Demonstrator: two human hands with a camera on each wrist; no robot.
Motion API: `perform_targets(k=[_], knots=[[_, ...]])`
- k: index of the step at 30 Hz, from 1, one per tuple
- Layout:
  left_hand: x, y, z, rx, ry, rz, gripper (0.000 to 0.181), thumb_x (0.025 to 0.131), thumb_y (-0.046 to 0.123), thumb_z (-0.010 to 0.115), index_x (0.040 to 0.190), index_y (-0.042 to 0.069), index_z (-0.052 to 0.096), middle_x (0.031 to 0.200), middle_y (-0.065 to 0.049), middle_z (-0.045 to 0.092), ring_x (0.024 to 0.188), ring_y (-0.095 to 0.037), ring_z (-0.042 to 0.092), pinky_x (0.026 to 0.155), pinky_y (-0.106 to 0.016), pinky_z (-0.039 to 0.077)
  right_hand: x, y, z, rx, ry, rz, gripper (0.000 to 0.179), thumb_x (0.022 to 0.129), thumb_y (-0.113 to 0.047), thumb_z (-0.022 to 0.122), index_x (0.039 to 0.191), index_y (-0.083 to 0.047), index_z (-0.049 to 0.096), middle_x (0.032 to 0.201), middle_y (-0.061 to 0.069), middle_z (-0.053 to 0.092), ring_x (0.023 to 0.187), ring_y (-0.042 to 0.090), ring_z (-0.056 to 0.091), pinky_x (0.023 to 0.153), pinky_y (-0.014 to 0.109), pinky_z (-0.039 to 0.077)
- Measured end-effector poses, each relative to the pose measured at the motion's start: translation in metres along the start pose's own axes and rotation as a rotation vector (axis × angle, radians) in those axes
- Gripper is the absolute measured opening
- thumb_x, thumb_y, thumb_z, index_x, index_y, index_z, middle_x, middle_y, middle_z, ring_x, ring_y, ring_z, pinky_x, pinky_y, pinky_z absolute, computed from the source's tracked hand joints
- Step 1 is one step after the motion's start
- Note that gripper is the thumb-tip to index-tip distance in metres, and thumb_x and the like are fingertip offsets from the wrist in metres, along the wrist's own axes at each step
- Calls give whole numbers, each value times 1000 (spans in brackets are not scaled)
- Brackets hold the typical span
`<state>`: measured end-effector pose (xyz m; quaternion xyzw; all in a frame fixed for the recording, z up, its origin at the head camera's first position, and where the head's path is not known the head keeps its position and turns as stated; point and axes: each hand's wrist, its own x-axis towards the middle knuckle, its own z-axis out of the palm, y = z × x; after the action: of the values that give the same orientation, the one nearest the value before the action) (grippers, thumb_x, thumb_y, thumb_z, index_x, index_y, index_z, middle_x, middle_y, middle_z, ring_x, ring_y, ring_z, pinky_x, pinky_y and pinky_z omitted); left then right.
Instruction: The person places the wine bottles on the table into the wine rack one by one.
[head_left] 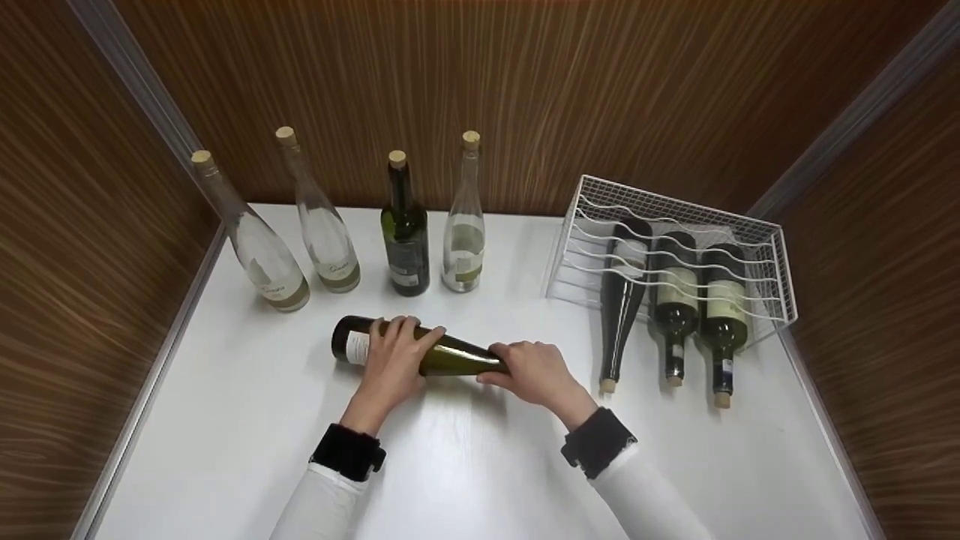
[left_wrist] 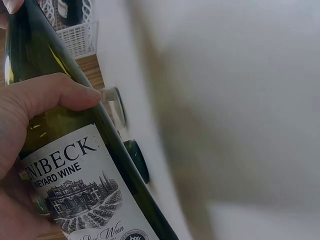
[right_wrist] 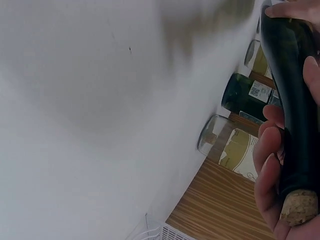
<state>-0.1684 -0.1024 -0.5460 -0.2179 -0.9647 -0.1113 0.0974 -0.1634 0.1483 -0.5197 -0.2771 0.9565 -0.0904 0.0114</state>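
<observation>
A green wine bottle [head_left: 457,355] lies on its side above the white table, its base to the left and its neck to the right. My left hand [head_left: 395,358] grips its body; in the left wrist view the thumb lies across the glass above a white label [left_wrist: 82,182] with a vineyard drawing. Around the neck my right hand [head_left: 536,373] is curled. The cork [right_wrist: 300,207] in the mouth shows in the right wrist view, beside the curled fingers.
Behind the hands stand clear corked bottles [head_left: 270,255] and one dark green bottle [head_left: 406,240]. At right, a white wire rack [head_left: 781,277] holds three corked bottles lying with necks toward me. Brown wood-grain panels [head_left: 450,90] enclose the table [head_left: 465,480].
</observation>
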Motion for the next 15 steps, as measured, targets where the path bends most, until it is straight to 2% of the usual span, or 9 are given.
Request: perform_targets(k=[8,15], knots=[[1,6,0,7,-18,23,81,60,16,93,134,28,61,127,-17,55,122,-37,48,106,-65,24,-12,2,5,89,14,-17,44,89,-55,65,111,-17,64,73,-5,63,60,15,57,48,34,42],[1,11,0,-18,16,45,78,61,12,92,132,26,63,130,-14,56,125,-35,47,107,-68,19,-25,5,15,188,41,46,43,89,-54,65,113,-19,67,81,-3,68,65,17,61,53,35,44]])
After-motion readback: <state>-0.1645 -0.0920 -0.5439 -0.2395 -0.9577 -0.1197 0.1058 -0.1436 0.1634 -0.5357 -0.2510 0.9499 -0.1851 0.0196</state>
